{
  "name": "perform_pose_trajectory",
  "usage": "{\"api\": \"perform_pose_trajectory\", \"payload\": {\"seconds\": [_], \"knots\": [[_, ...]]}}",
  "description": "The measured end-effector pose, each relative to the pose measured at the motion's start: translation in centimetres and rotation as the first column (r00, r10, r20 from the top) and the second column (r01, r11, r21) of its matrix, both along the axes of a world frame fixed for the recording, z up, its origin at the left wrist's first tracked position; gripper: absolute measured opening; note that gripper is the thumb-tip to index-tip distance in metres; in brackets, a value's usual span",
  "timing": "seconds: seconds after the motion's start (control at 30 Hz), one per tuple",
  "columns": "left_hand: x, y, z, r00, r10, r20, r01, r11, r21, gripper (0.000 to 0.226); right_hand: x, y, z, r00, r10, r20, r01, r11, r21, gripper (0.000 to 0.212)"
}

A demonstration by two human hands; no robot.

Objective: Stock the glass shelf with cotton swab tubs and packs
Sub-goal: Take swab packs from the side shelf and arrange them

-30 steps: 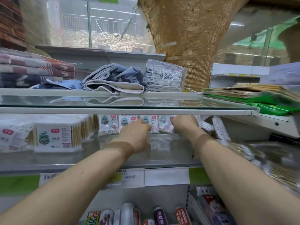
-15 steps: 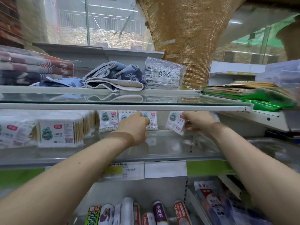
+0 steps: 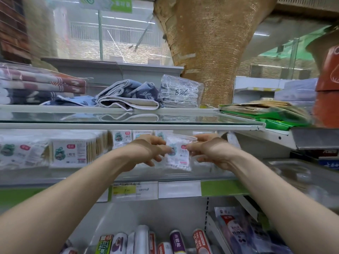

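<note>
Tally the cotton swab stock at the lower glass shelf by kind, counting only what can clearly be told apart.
Held cotton swab pack, pinched by the right hand, left hand at its edge: 1
Back-row cotton swab packs: 3
Cotton swab tub with readable label: 1
Total: 5. Stock further left is too blurred to count.

Shop interior, broad column (image 3: 207, 52) clad in gold mesh and flaring toward the ceiling, red-brown brick wall (image 3: 12, 28) at far left (blurred), glass partition (image 3: 119, 44) behind showing a railing beyond, green hanging sign (image 3: 121, 4) overhead, ceiling strip light (image 3: 262, 34) glowing at right, white shelving unit (image 3: 256, 85) further back.
</note>
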State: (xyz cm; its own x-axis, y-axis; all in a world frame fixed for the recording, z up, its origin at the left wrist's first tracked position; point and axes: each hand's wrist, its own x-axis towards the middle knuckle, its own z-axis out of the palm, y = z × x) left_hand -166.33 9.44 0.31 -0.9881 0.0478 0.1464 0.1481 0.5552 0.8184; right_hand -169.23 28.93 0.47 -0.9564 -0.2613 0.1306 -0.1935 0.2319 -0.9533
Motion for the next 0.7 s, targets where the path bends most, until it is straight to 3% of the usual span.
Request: {"api": "perform_pose_trajectory", "payload": {"seconds": [0.1,0.2,0.4,0.57,0.7], "knots": [[0.3,-1.2,-0.3,1.000,0.004,0.026,-0.003,1.000,-0.022,0.046,0.3,-1.5,-0.1,1.000,0.017,0.000,-0.017,1.000,0.000,0.033],[0.6,-2.3,-0.5,0.999,0.037,0.026,-0.037,0.999,-0.006,0.031,0.7,-2.8,0.0,0.998,0.067,-0.012,-0.067,0.997,0.024,0.010],[1.1,-3.9,-0.5,0.994,0.109,0.027,-0.110,0.993,0.044,0.016,0.8,-5.3,-0.1,0.999,0.042,0.004,-0.042,0.999,-0.024,0.018],[1.0,-4.7,-0.5,0.981,0.195,-0.014,-0.193,0.978,0.077,0.020,1.0,-6.7,-0.8,0.997,0.066,-0.025,-0.060,0.976,0.209,0.019],[1.2,-5.0,-0.6,0.976,0.215,-0.012,-0.216,0.973,-0.085,0.015,0.3,-7.9,-1.0,0.995,0.019,-0.099,0.005,0.973,0.231,0.021]]}}
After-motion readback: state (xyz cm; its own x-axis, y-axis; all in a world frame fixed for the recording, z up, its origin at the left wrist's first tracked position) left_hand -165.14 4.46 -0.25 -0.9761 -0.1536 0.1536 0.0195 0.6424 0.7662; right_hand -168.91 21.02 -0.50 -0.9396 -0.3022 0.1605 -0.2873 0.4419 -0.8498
